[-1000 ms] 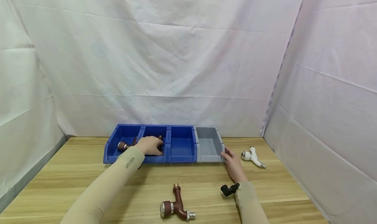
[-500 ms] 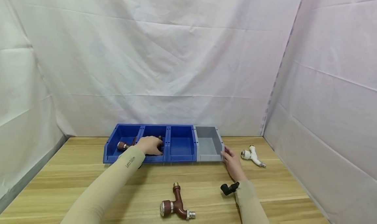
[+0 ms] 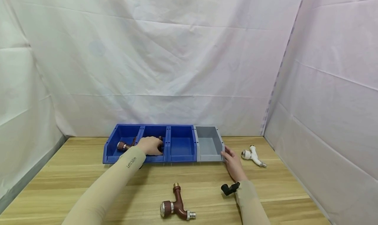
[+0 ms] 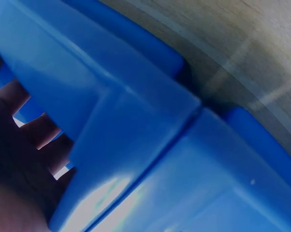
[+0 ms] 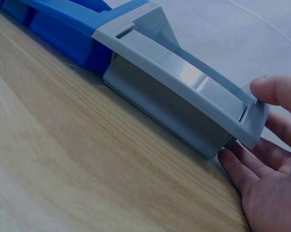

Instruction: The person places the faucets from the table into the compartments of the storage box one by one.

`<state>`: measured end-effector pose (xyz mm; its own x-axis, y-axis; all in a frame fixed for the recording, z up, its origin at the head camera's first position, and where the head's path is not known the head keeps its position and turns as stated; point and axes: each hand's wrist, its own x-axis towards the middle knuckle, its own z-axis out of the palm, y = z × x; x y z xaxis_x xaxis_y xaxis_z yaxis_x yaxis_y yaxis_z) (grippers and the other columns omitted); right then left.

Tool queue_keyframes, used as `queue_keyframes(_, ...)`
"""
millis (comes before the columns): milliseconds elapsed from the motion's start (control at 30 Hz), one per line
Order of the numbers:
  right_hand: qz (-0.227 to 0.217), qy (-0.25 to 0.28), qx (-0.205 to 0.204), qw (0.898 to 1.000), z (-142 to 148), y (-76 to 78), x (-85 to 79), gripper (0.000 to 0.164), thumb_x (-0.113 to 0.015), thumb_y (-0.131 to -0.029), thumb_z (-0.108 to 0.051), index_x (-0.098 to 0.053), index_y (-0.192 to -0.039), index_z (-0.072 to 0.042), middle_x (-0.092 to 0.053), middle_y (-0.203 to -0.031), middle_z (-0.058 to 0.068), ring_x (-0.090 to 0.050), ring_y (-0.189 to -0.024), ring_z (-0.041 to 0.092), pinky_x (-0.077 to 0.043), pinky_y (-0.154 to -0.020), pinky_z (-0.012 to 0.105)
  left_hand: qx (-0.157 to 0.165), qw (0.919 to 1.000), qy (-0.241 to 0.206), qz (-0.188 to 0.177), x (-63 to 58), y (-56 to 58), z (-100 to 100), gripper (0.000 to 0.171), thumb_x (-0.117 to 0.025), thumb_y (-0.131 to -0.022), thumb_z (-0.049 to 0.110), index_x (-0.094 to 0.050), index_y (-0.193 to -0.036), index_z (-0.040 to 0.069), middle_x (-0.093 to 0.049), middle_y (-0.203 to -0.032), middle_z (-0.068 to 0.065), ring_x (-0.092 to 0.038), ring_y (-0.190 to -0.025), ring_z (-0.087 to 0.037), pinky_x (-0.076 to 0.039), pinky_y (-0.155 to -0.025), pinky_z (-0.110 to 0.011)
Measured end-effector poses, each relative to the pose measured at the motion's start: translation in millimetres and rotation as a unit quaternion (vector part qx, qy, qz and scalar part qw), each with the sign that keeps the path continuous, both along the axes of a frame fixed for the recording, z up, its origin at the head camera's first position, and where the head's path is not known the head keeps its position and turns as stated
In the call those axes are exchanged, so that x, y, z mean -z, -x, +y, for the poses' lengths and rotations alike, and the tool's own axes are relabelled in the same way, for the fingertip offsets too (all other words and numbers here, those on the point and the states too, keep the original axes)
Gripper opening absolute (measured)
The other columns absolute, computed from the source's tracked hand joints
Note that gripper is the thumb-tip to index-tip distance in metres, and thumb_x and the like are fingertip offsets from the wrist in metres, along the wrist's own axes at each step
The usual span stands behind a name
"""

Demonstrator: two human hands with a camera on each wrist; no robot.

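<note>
My left hand point(image 3: 150, 146) reaches down into the second blue bin point(image 3: 167, 156) from the left in the head view. A dark brown tap point(image 3: 160, 138) shows only in part beside its fingers, so the contact is hidden. In the left wrist view the fingers point(image 4: 41, 130) lie behind the bin's front wall. At the right end of the row, my right hand point(image 3: 233, 162) grips the front corner of a grey bin point(image 3: 211, 159). Its thumb is on the rim and its other fingers are at the side and below, as the right wrist view shows.
Another brown tap point(image 3: 123, 146) lies in the leftmost blue bin point(image 3: 109, 159). On the wooden table point(image 3: 118, 198), a brown tap point(image 3: 178, 205) lies near the front and a white tap point(image 3: 254, 156) on the right. White sheets point(image 3: 162, 60) hang behind and beside.
</note>
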<state>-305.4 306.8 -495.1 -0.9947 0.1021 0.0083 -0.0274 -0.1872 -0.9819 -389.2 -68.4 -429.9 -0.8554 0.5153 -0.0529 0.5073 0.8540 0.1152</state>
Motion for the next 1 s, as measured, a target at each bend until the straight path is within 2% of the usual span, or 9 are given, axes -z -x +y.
queue_keyframes(167, 0.005, 0.000, -0.002, 1.000, 0.0, 0.6, 0.4, 0.059, -0.055, -0.098, -0.009, -0.027, -0.150, 0.002, -0.030, -0.149, 0.022, -0.032, -0.134, 0.030, -0.043, -0.094, 0.023, -0.002, 1.0000, 0.005, 0.000, 1.1, 0.8, -0.1, 0.038, -0.079, -0.078, 0.043, -0.072, -0.110, 0.022, -0.068, -0.100, 0.002, -0.063, -0.086, -0.020, -0.052, -0.070, -0.043)
queue_keyframes(400, 0.007, -0.005, -0.003, 1.000, -0.1, 0.3, 2.6, 0.060, -0.054, -0.099, -0.009, -0.026, -0.150, 0.003, -0.029, -0.150, 0.023, -0.032, -0.134, 0.030, -0.043, -0.092, 0.021, -0.004, 1.0000, 0.007, 0.000, 3.1, 0.3, -0.7, 0.036, -0.079, -0.078, 0.042, -0.072, -0.108, 0.024, -0.068, -0.100, 0.001, -0.063, -0.086, -0.021, -0.052, -0.069, -0.045)
queue_keyframes(600, 0.004, -0.007, 0.004, 1.000, -0.3, -0.8, 2.2, 0.059, -0.055, -0.098, -0.009, -0.029, -0.149, 0.002, -0.031, -0.149, 0.022, -0.034, -0.133, 0.029, -0.044, -0.091, 0.020, -0.006, 0.9999, 0.009, 0.001, 3.4, 0.0, -0.3, 0.036, -0.079, -0.078, 0.041, -0.072, -0.109, 0.023, -0.069, -0.100, 0.001, -0.064, -0.086, -0.022, -0.052, -0.069, -0.045)
queue_keyframes(833, -0.004, -0.004, 0.001, 1.000, 0.4, 0.1, 1.6, 0.059, -0.055, -0.098, -0.010, -0.028, -0.150, 0.000, -0.031, -0.150, 0.020, -0.033, -0.135, 0.028, -0.042, -0.096, 0.024, -0.015, 0.9998, 0.011, -0.010, 1.0, -1.3, 1.8, 0.040, -0.079, -0.078, 0.041, -0.072, -0.112, 0.022, -0.068, -0.103, -0.001, -0.064, -0.091, -0.023, -0.052, -0.072, -0.047)
queue_keyframes(1000, -0.008, 0.003, 0.002, 1.000, 0.3, 0.9, 2.9, 0.057, -0.054, -0.099, -0.010, -0.030, -0.149, -0.001, -0.032, -0.149, 0.016, -0.034, -0.134, 0.026, -0.043, -0.093, 0.021, -0.020, 0.9996, 0.009, -0.019, 0.9, -1.7, 3.4, 0.037, -0.079, -0.079, 0.039, -0.072, -0.111, 0.022, -0.068, -0.100, -0.001, -0.064, -0.088, -0.023, -0.052, -0.070, -0.047)
